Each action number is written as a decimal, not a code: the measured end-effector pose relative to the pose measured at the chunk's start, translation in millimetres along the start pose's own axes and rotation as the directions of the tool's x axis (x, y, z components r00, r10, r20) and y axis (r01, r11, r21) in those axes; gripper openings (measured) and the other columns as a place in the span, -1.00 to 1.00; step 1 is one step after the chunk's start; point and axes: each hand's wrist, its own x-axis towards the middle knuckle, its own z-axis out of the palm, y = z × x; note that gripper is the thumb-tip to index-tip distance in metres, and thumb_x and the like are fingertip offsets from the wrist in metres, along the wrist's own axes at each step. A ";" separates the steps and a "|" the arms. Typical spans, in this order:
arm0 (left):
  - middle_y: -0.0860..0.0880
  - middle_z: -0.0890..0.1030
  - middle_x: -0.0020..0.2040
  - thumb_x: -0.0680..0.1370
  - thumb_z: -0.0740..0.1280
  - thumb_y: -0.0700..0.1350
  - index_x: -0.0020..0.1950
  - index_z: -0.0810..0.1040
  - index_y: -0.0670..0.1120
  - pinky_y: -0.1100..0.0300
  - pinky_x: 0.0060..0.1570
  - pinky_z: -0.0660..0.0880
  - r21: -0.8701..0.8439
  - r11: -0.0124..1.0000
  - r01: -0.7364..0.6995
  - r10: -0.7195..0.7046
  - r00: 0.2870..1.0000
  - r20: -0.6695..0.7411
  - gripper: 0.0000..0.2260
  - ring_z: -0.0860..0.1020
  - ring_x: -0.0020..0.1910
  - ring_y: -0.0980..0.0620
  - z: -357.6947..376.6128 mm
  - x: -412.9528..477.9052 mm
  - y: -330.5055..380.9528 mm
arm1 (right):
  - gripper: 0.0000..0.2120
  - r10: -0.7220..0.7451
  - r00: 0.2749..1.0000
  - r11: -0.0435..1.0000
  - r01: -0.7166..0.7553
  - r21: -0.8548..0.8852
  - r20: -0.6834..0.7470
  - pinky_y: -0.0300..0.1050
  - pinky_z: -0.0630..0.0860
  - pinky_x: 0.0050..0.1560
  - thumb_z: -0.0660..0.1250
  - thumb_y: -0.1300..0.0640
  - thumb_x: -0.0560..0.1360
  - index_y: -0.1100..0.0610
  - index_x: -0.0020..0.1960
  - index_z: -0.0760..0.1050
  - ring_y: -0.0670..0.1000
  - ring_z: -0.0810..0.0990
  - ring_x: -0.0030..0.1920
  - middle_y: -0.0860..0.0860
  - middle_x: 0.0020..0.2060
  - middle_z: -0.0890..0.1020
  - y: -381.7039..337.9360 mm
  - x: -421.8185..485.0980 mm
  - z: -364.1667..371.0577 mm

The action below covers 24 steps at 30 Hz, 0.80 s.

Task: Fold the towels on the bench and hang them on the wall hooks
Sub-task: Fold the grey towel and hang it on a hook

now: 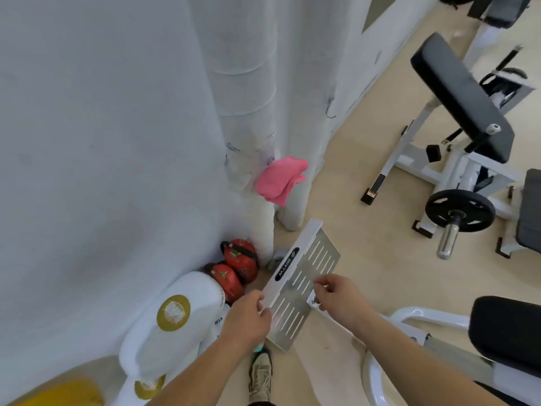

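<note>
Slippage is the main worry. The pink towel (281, 179) hangs bunched, not flat, against the wrapped white column (248, 83) where two walls (87, 142) meet. The hook is hidden under the cloth, so I cannot tell how much of the towel sits over it. If only a thin fold is caught, the heavier lobe could drag it off and drop it to the floor (366, 186) beside the column's foot. The loose bundle may also sag open, undoing the fold.

Both hands are low and well apart from the towel. The left grip (248, 317) is loosely curled and holds nothing I can see; its fingertips lie at the near edge of a slotted metal footplate (304, 288), touching or merely in front of it, I cannot tell which. The right grip (339, 297) is likewise half curled and seemingly empty above the plate's far side. A careless reach could knock a knuckle on that plate's edge.

No surface with more towels shows here, so whether any remain is unknown. The room is a gym with a pale floor. Red round weights (240, 259) and a white padded bag (175, 317) crowd the wall's foot, and a white-framed machine with a black pad (462, 92) and a weight disc (459, 210) stands across the floor. One shoe (260, 373) shows below.
</note>
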 end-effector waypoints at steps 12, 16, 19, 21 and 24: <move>0.00 0.53 0.20 0.61 0.29 -0.04 0.32 0.47 -0.09 0.15 0.14 0.48 0.191 0.977 -0.099 0.083 0.993 0.090 -0.70 0.55 0.13 -0.01 24.6 122.2 24.5 | -0.87 0.028 0.999 0.996 -0.025 0.080 -0.030 0.04 0.67 -0.10 0.25 -0.06 0.59 -0.13 -0.01 0.58 0.02 0.71 -0.13 -0.06 -0.17 0.72 30.1 96.3 -16.9; -0.07 0.53 0.25 0.63 0.27 -0.05 0.29 0.51 -0.12 0.09 0.29 0.45 0.256 0.960 -0.116 0.089 0.990 0.114 -0.72 0.53 0.23 -0.08 68.7 198.0 25.6 | -0.81 -0.012 1.000 1.000 0.012 0.016 -0.022 -0.11 0.61 -0.18 0.21 -0.08 0.62 -0.07 0.06 0.58 -0.07 0.68 -0.20 -0.10 -0.18 0.71 79.6 166.7 -18.7; -0.10 0.53 0.31 0.65 0.24 -0.02 0.36 0.50 -0.11 0.08 0.33 0.42 0.298 0.951 -0.084 0.065 0.995 0.073 -0.68 0.52 0.29 -0.09 100.2 262.9 -2.3 | -0.76 -0.066 0.998 0.997 0.066 -0.032 0.002 -0.18 0.52 -0.25 0.19 -0.10 0.64 -0.05 0.09 0.60 -0.10 0.62 -0.30 -0.10 -0.25 0.67 115.1 228.8 5.3; -0.10 0.53 0.34 0.67 0.21 -0.02 0.39 0.50 -0.09 0.04 0.36 0.42 0.294 0.954 -0.063 0.052 0.998 0.044 -0.67 0.51 0.31 -0.08 121.6 305.6 -29.5 | -0.75 -0.101 0.995 0.993 0.102 -0.065 0.022 -0.22 0.46 -0.30 0.19 -0.12 0.64 -0.06 0.11 0.60 -0.12 0.58 -0.33 -0.12 -0.30 0.63 133.9 269.9 30.9; -0.07 0.55 0.30 0.68 0.18 -0.04 0.35 0.51 -0.06 0.00 0.35 0.44 0.299 0.950 -0.092 0.079 0.995 0.054 -0.72 0.51 0.29 -0.07 154.4 374.6 -77.7 | -0.78 -0.143 0.989 0.986 0.145 -0.079 0.024 -0.22 0.51 -0.25 0.19 -0.16 0.63 -0.15 0.11 0.56 -0.14 0.61 -0.29 -0.13 -0.28 0.64 158.6 335.4 71.0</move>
